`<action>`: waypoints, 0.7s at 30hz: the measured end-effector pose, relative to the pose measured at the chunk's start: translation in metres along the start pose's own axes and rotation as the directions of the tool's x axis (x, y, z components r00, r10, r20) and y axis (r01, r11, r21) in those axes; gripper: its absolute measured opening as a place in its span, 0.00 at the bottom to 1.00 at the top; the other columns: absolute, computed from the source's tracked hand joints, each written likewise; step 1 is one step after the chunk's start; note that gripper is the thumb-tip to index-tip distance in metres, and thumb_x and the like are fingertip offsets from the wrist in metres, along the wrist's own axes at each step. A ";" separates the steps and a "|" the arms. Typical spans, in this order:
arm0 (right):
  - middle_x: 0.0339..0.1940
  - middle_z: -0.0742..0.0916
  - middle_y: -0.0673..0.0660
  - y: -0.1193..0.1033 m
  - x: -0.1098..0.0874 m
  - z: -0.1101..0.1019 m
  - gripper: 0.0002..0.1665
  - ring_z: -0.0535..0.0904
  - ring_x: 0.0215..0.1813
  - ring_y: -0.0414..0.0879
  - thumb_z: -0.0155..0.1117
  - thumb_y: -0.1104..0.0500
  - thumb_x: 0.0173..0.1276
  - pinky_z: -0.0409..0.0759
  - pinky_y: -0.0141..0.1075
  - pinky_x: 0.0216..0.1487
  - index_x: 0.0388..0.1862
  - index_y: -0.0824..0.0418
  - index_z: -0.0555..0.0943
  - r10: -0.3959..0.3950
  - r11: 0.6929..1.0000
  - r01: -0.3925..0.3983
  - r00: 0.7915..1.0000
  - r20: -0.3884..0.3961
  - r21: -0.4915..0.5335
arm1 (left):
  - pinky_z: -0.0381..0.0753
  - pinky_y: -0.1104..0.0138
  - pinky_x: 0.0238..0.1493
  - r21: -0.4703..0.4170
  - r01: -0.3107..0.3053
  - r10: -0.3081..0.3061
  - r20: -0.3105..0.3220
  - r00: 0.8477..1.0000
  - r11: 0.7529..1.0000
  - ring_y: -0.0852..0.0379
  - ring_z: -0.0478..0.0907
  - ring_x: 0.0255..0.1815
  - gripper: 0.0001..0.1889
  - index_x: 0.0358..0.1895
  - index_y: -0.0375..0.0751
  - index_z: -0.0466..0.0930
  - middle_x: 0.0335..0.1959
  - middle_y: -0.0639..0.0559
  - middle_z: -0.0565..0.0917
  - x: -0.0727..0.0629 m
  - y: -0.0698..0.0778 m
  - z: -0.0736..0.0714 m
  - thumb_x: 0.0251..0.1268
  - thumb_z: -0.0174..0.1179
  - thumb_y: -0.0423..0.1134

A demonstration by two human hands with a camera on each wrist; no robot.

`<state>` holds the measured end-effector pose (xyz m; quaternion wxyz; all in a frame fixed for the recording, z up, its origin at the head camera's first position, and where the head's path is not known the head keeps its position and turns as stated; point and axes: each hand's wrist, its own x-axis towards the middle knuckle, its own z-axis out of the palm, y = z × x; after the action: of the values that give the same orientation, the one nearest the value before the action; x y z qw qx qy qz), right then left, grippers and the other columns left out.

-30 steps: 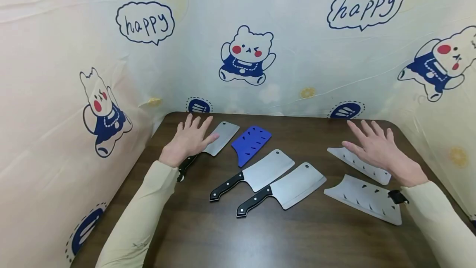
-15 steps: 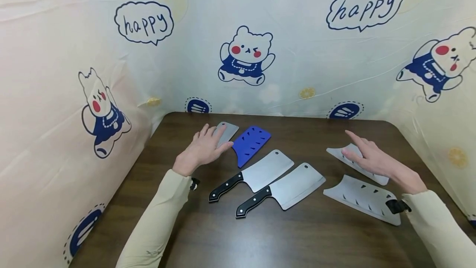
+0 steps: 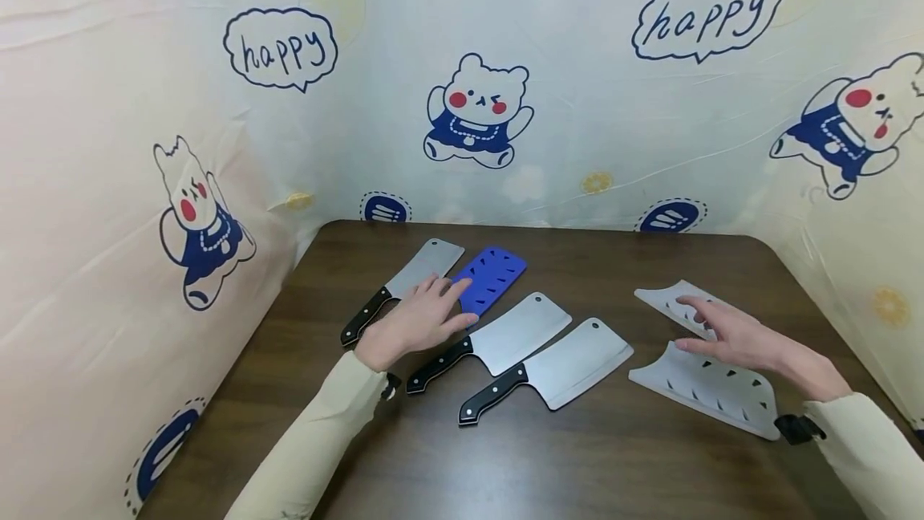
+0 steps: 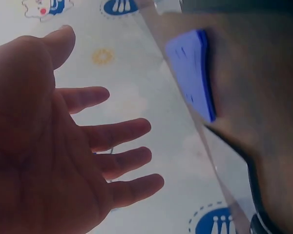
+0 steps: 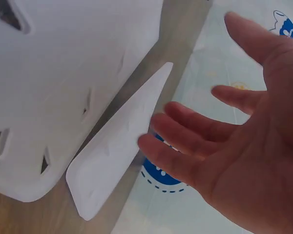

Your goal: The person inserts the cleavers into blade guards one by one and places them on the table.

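My left hand hovers with spread fingers between the far-left cleaver and the middle cleaver, its fingertips overlapping the blue blade sheath. In the left wrist view that blue sheath lies beyond the fingers, and the palm holds nothing. A third cleaver lies nearer the front, black handle to the left. On the right, my right hand is over two white blade sheaths, the far one and the near one. Its fingers are relaxed and hold nothing in the right wrist view.
A dark wooden table carries everything. A printed curtain with bears and lettering rises along its back and both sides. The middle and front cleavers lie close side by side, blades pointing to the back right.
My left hand has moved right and toward me, off the far-left cleaver to the blue sheath. My right hand has come down and nearer, over the white sheaths. The cleavers and sheaths stay put.
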<state>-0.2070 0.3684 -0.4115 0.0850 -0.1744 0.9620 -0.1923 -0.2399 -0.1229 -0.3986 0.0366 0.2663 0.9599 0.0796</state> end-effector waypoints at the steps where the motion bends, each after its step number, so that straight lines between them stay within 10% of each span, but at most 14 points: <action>1: 0.59 0.77 0.74 0.000 -0.001 0.001 0.49 0.77 0.55 0.64 0.66 0.40 0.64 0.82 0.51 0.43 0.72 0.67 0.60 -0.004 1.000 0.004 1.000 0.007 -0.003 | 0.60 0.40 0.71 0.002 -0.008 0.008 0.007 1.000 1.000 0.36 0.58 0.76 0.38 0.77 0.50 0.54 0.72 0.39 0.66 0.000 0.002 0.002 0.72 0.43 0.66; 21: 0.56 0.73 0.75 0.002 -0.018 0.009 0.62 0.68 0.53 0.66 0.78 0.33 0.44 0.74 0.60 0.48 0.67 0.69 0.63 0.169 0.977 -0.136 0.964 0.208 -0.162 | 0.79 0.57 0.56 -0.008 -0.140 0.140 0.136 0.981 0.990 0.51 0.75 0.58 0.32 0.70 0.49 0.67 0.59 0.46 0.78 0.001 0.055 0.024 0.72 0.47 0.64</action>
<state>-0.1889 0.3741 -0.4186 0.1926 -0.1256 0.9687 -0.0937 -0.2105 -0.0722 -0.4124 0.0963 0.3379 0.9341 0.0626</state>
